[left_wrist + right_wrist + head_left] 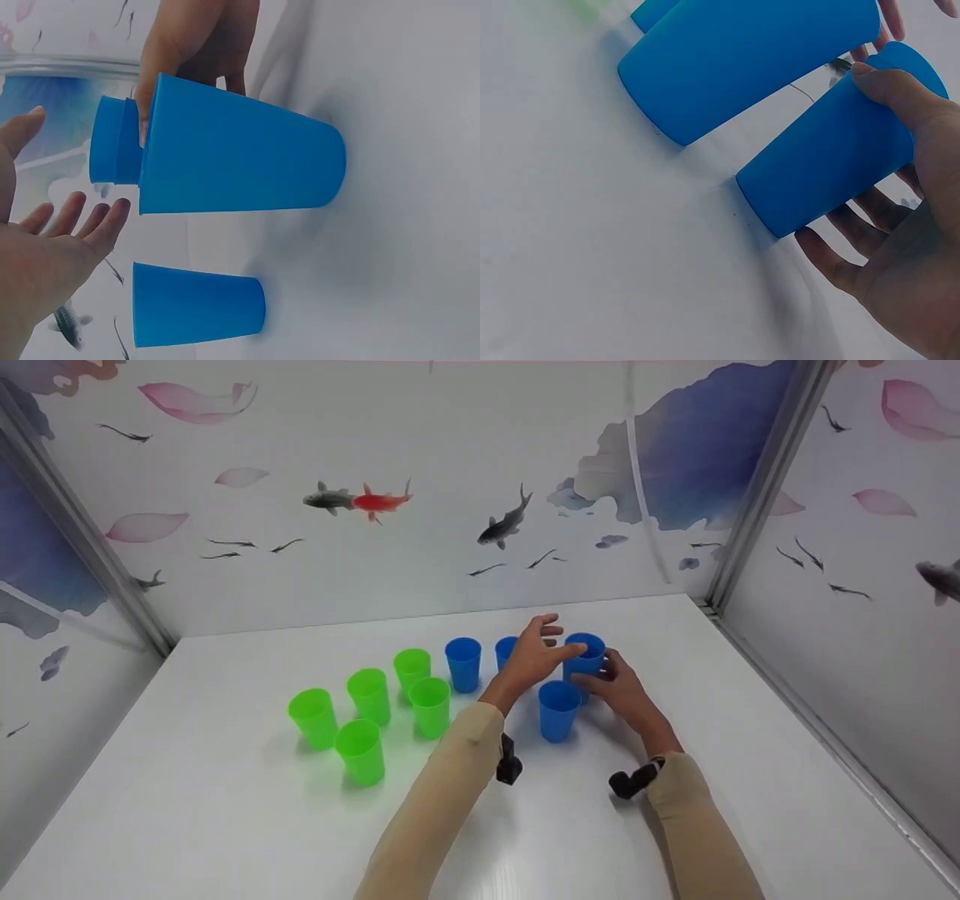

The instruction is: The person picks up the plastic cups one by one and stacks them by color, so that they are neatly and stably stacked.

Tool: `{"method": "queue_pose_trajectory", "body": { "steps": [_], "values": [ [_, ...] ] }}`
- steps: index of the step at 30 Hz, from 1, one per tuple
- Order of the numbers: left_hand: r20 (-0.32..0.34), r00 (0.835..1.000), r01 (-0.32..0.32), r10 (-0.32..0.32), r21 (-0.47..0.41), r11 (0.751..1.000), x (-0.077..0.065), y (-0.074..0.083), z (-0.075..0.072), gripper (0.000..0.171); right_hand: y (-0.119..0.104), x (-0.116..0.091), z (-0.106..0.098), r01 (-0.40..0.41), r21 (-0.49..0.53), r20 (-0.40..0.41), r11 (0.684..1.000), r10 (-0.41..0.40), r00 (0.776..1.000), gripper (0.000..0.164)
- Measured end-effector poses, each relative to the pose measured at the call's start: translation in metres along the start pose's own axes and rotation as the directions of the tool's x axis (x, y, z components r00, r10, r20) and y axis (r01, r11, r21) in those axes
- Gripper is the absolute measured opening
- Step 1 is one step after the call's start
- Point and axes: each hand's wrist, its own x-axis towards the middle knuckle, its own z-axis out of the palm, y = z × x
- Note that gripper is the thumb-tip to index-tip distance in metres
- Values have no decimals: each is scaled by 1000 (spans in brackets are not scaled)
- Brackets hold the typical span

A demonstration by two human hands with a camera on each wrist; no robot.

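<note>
My right hand [621,686] holds a blue cup [829,154] at the back right of the group, thumb on one side and fingers along the other. In the left wrist view this cup is partly behind a nearer one, and its top shows two stepped bands [116,141], like one cup nested in another. My left hand [534,656] is beside its rim, fingers spread and holding nothing; the thumb overlaps the rim in the head view. Just in front stands another blue cup [558,712], upright. A further blue cup [505,651] is partly hidden behind my left hand.
Left of my hands, a blue cup [463,666] stands upright at the back. Several green cups [367,697] stand farther left, one green cup [361,752] nearest the front. The white table [225,825] meets a printed wall panel [420,570] behind and another at the right.
</note>
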Motion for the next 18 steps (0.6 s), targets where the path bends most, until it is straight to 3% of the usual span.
{"method": "queue_pose_trajectory", "body": {
  "steps": [12, 18],
  "values": [
    [137, 990, -65, 45, 146, 987, -16, -19, -10, 80, -2, -1, -1, 22, 18, 5, 1000, -22, 1000, 101],
    [139, 989, -82, 59, 164, 983, -25, -25, -13, 82, -3, -1, 0, 5, 15, 8, 1000, -5, 1000, 97]
  ]
}}
